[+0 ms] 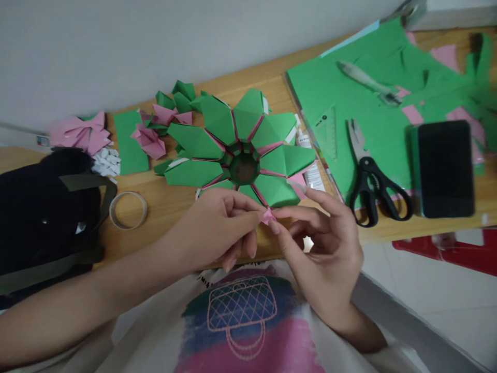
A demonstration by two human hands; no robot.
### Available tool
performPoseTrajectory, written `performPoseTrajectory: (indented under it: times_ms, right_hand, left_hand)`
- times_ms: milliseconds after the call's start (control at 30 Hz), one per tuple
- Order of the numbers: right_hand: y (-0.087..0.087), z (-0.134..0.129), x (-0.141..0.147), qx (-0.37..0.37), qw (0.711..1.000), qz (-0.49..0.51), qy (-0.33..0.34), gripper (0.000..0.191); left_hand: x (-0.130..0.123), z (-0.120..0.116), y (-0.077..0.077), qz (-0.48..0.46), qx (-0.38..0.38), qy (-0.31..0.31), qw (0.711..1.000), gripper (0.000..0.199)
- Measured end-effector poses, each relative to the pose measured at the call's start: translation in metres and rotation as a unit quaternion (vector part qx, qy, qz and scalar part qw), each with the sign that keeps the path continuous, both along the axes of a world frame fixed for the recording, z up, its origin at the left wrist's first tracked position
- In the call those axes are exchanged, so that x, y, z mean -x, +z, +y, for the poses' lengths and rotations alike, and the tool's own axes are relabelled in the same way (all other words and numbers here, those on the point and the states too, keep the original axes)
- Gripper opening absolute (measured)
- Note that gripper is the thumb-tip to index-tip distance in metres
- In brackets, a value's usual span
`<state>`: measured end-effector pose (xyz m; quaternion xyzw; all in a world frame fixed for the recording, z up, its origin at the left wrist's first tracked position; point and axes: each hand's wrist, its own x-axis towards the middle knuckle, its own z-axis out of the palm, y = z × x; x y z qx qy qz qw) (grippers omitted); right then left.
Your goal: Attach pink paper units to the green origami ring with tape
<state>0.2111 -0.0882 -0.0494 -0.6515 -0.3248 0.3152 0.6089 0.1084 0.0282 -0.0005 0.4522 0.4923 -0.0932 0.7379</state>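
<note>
Between my fingertips sits a small folded piece of pink paper [267, 216]. My left hand [223, 225] pinches it from the left, thumb and forefinger closed on it. From the other side, the thumb and forefinger of my right hand [322, 243] grip the same piece. Just beyond my hands lies a ring-shaped paper flower [219, 116] of green folded petals with pink edging and a round opening in its middle. My fingers hide part of its near side, and whether the pink piece touches it I cannot tell.
Folded pink and green pieces [149, 142], white paper scraps [105, 161], a tape ring [128, 211] and a black bag [42, 217] lie left. To the right are a glue bottle [310, 166], black-handled scissors [368, 176], a set square [329, 132], a utility knife [367, 80], green sheets [310, 88] and a phone [444, 168].
</note>
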Motion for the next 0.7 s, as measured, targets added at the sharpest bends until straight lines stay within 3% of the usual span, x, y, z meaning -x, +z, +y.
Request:
performPoseTrajectory:
  times_ms: [333,700]
  right_hand:
    - [-0.0023,-0.0015,-0.0022,-0.029,0.998,-0.052,0.006,0.052]
    - [-0.0008,0.0045,-0.0021,0.001,0.999,-0.045,-0.019,0.049]
  left_hand:
    - [-0.0023,0.0020,-0.0001,0.017,-0.026,-0.027,0.999,0.019]
    - [-0.0069,0.0043,0.0038,0.054,-0.064,-0.055,0.995,0.027]
